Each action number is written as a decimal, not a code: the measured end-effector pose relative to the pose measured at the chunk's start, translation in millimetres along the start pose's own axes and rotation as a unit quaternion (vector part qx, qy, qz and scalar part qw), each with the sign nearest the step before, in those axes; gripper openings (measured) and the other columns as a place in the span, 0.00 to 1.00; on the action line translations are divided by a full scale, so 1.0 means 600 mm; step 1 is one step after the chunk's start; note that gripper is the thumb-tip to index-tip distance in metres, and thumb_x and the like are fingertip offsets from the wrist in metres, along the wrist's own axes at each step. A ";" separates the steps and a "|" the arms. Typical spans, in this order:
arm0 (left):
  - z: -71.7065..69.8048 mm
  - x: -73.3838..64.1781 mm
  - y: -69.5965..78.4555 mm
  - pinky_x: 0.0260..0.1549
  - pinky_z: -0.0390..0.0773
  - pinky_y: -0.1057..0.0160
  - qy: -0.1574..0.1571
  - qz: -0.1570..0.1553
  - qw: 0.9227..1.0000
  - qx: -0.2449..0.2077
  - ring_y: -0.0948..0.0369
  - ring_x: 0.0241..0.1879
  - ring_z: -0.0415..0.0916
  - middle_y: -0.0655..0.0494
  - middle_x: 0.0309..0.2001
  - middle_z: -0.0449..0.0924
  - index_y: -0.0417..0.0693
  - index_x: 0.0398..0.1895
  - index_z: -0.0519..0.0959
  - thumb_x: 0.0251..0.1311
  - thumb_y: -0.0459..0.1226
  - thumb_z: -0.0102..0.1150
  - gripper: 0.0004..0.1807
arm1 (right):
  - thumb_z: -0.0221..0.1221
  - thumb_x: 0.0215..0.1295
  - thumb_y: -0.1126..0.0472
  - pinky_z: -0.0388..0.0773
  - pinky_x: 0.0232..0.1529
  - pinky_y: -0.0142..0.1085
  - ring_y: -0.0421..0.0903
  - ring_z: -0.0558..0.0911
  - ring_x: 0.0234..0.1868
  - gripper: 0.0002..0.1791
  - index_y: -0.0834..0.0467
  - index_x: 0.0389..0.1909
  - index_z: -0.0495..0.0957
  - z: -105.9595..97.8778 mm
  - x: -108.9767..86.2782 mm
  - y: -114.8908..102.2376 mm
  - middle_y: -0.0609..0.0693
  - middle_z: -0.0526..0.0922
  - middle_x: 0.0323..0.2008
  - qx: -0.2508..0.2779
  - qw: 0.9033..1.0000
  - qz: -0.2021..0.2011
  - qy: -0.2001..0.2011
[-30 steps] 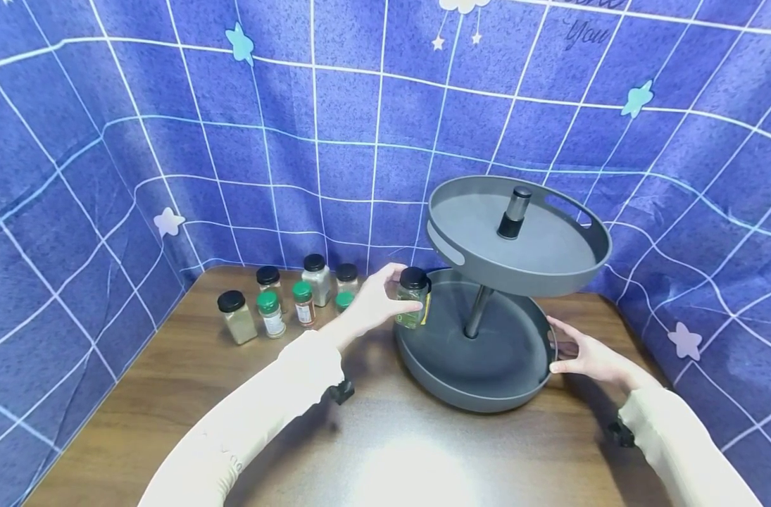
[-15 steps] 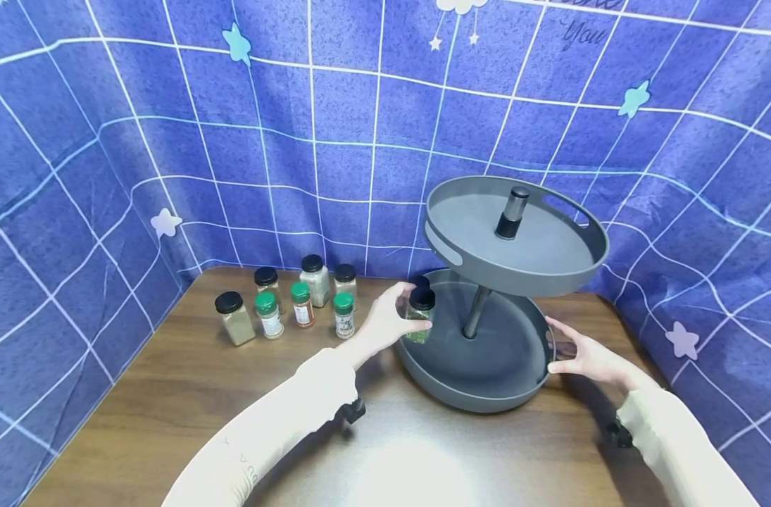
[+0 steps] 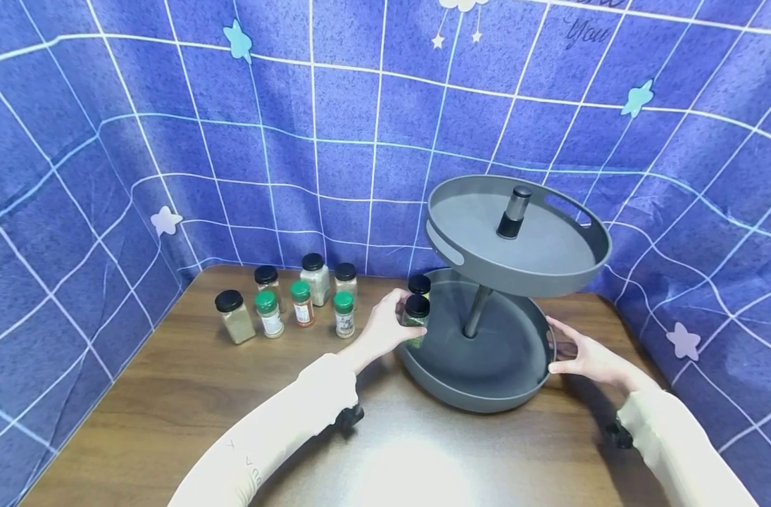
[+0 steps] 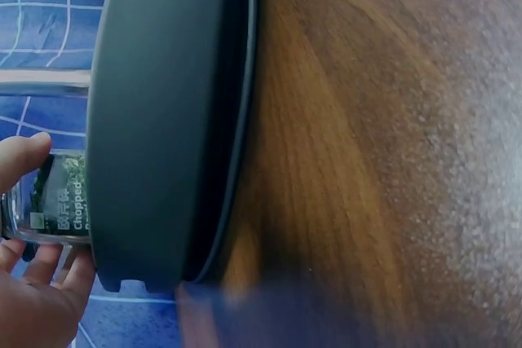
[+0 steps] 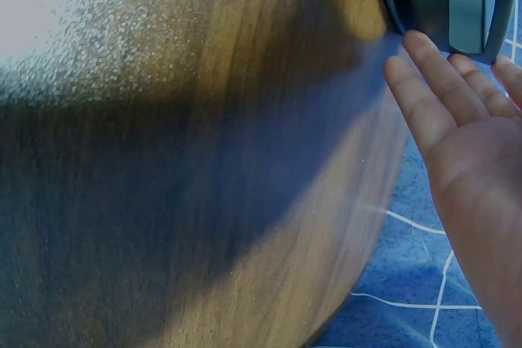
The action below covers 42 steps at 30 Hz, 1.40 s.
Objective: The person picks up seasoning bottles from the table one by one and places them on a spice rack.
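Facing a blue curtain [image 3: 334, 162] with white lines, hanging behind and at both sides. Working at a wood-grain counter [image 3: 189, 394], reflecting bright light near the front. Using a gray two-tier tray [image 3: 543, 246], standing toward the right. Resting the right hand [image 3: 591, 359] at the right rim of the lower tier [image 3: 480, 370] — with fingers and thumb apart. Clamping the left hand [image 3: 381, 325] around a black-lidded jar [image 3: 417, 308] at the left edge of the same tier, leaving unclear any contact with its floor. Judging it an early stage: seeing a second jar [image 3: 420, 285] just behind, apparently already in the lower tier — and leaving on the counter four black-lidded jars [image 3: 316, 282] and three smaller green-lidded jars [image 3: 303, 304].
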<state>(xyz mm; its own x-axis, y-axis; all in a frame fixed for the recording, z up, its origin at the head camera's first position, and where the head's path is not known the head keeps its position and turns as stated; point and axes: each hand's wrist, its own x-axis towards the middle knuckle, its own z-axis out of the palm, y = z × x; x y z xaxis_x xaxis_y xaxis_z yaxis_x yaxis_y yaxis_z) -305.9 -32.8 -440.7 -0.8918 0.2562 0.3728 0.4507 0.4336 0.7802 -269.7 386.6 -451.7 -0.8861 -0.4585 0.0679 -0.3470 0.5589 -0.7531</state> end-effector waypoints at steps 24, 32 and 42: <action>-0.014 -0.007 0.004 0.48 0.78 0.58 -0.021 -0.026 0.998 -0.043 0.53 0.46 0.78 0.47 0.48 0.78 0.43 0.55 0.68 0.38 0.35 0.76 0.38 | 0.68 0.53 0.64 0.76 0.51 0.28 0.48 0.77 0.55 0.51 0.66 0.71 0.45 0.001 0.001 0.006 0.75 0.69 0.57 0.004 1.000 0.002 -0.003; -0.050 -0.005 0.019 0.50 0.77 0.54 0.002 -0.028 0.998 -0.059 0.49 0.51 0.75 0.44 0.52 0.76 0.40 0.58 0.67 0.38 0.36 0.77 0.41 | 0.68 0.52 0.64 0.77 0.50 0.29 0.47 0.77 0.54 0.51 0.68 0.71 0.46 0.000 0.001 0.001 0.76 0.69 0.56 -0.002 1.000 0.003 0.000; -0.106 -0.011 0.034 0.51 0.77 0.50 0.008 -0.003 0.998 -0.061 0.47 0.55 0.72 0.44 0.56 0.73 0.42 0.61 0.67 0.40 0.37 0.76 0.41 | 0.68 0.52 0.65 0.76 0.51 0.29 0.42 0.77 0.54 0.52 0.66 0.71 0.45 0.001 0.002 0.005 0.76 0.68 0.57 0.020 1.000 0.006 -0.003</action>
<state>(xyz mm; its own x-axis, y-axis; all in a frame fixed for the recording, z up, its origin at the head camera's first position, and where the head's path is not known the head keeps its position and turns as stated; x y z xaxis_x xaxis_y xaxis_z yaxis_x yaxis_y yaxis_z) -293.2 -80.8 -395.1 -0.8954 0.2401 0.3749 0.4383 0.3272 0.8372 -271.3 387.3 -454.2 -0.8882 -0.4563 0.0543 -0.3232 0.5362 -0.7798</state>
